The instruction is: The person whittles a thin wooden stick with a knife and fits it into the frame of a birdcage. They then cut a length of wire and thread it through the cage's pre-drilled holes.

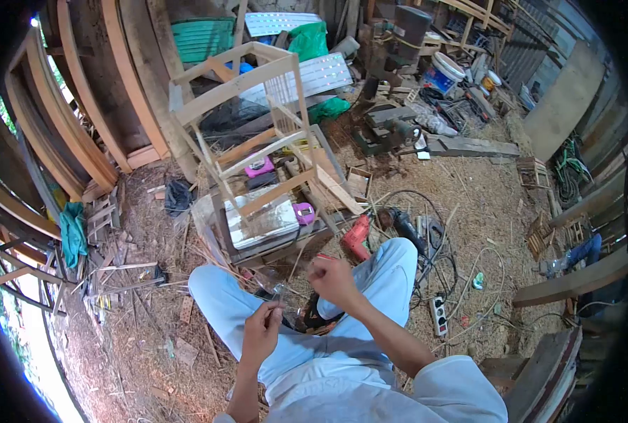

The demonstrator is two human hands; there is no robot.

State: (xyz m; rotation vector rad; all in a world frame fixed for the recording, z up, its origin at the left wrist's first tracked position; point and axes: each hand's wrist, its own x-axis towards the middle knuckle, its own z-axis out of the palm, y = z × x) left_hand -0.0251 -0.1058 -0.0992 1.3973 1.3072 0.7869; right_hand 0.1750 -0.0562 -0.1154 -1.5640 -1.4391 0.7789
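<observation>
My left hand (260,331) is closed in front of my left knee, thumb against the fingers. A small shiny, clear-looking bit (279,289) shows just above its fingertips; what it is I cannot make out. My right hand (334,282) is curled above my right thigh, a little higher than the left and apart from it. Whatever its fingers hold, if anything, is hidden. Beyond the right hand a red power drill (357,238) lies by my right knee. A wooden chair frame (257,134) stands on the low workbench (257,254) in front of me.
Pink tape measures (303,213) lie on the bench. A black power tool (403,224) and cables are right of the drill. A white power strip (439,316) sits on the shavings-covered floor. Curved timber (134,77) leans at left; a paint bucket (444,72) stands at back right.
</observation>
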